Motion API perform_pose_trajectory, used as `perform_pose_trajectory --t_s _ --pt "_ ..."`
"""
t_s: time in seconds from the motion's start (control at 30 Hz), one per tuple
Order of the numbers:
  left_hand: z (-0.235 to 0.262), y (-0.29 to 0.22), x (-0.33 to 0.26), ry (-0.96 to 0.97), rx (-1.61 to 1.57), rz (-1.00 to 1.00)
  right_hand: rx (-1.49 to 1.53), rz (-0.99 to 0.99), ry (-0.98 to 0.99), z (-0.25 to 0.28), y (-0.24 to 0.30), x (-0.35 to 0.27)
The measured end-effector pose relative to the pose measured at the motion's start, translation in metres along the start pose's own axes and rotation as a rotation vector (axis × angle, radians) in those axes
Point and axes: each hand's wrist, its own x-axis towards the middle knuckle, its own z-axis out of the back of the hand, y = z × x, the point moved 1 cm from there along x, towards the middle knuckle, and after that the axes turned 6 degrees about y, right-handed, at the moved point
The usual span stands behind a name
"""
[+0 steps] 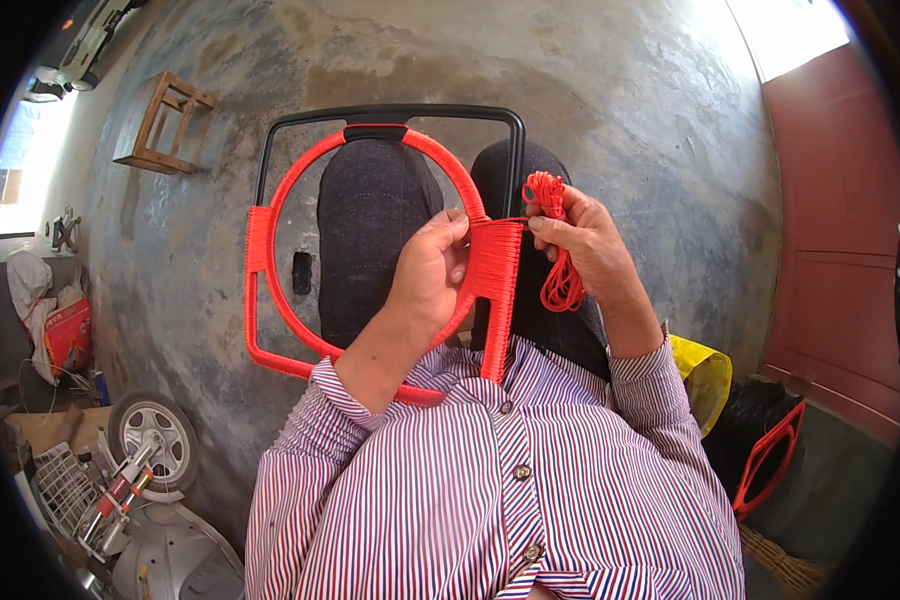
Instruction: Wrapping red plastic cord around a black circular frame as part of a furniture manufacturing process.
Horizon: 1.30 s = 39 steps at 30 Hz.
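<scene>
A black metal frame (pixel 440 110) with rounded corners rests across my thighs. Inside it sits a ring (pixel 288 205), and red cord is wound tightly over the ring and much of the frame's sides and lower edge. The frame's top stretch is bare black. My left hand (pixel 432 265) is closed, pinching the ring's right side where it meets the wrapped side bar (pixel 495 262). In my right hand (pixel 585 240) is a looped bundle of red cord (pixel 562 285), hanging below the fingers. A short strand runs from the bar to my right thumb and fingertips.
A small wooden stool (pixel 142 148) lies at the far left. Near left are a wheel (pixel 130 432) and vehicle parts, with a red box (pixel 68 338) beyond. At right stand a red door (pixel 840 240), a yellow bag (pixel 708 385) and another red-edged frame (pixel 792 430).
</scene>
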Motion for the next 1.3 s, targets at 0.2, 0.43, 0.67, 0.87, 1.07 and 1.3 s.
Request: perform_pose_trajectory --t_s 0.2,0.43,0.67,0.87,1.07,1.3 --pt "-0.004 0.0 -0.002 -0.007 0.114 -0.026 0.0 0.015 -0.012 -0.001 0.0 -0.001" --pt "-0.013 0.0 -0.004 -0.066 0.094 -0.048 -0.023 0.0 -0.003 -0.001 -0.001 0.0" --pt "-0.004 0.001 -0.001 -0.016 0.072 -0.04 0.146 0.043 -0.027 0.003 -0.004 0.0" --pt "0.003 0.004 0.001 0.033 0.053 -0.031 0.322 0.034 -0.06 0.015 -0.01 -0.002" --pt "-0.005 0.003 0.001 0.001 0.035 0.011 0.364 0.035 -0.062 0.016 -0.011 -0.003" --pt "-0.003 0.003 0.003 0.035 0.041 -0.005 0.343 0.023 -0.06 0.014 -0.009 -0.004"
